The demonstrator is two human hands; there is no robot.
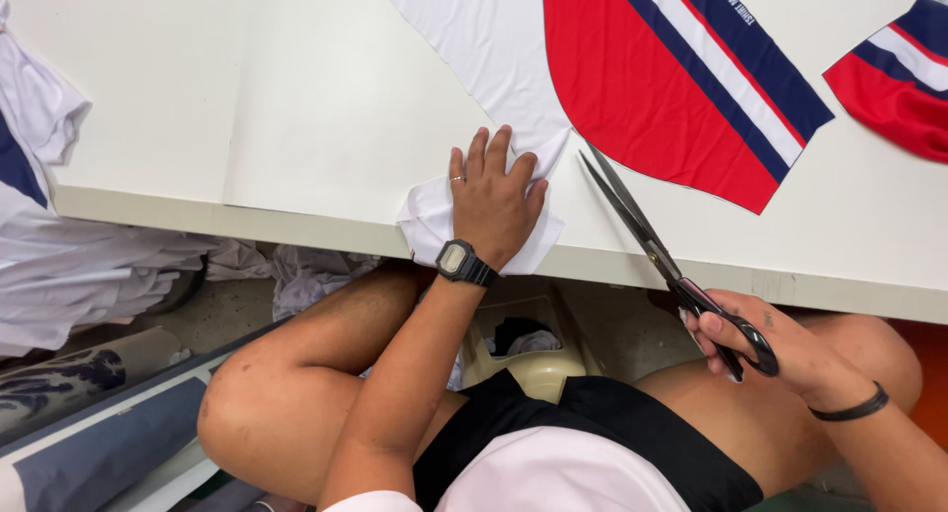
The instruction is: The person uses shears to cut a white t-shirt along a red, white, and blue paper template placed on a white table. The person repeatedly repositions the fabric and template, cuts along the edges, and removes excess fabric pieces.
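Note:
My left hand [491, 198], with a ring and a black digital watch, presses flat on bunched white fabric [494, 53] at the table's near edge. That white strip runs up to a cut fabric panel [681, 78] in red with white and navy stripes. My right hand [780, 344], wearing a black wristband, grips the black handles of long scissors [637, 228]. The blades are slightly apart and point up-left, with their tips close to the panel's curved red edge and just right of my left fingers.
The white table [296, 107] ends at a front edge across the middle. A second red, white and navy piece [899, 73] lies top right. White fabric heaps [69, 265] hang at left. A cream bin [528, 354] with scraps stands between my knees.

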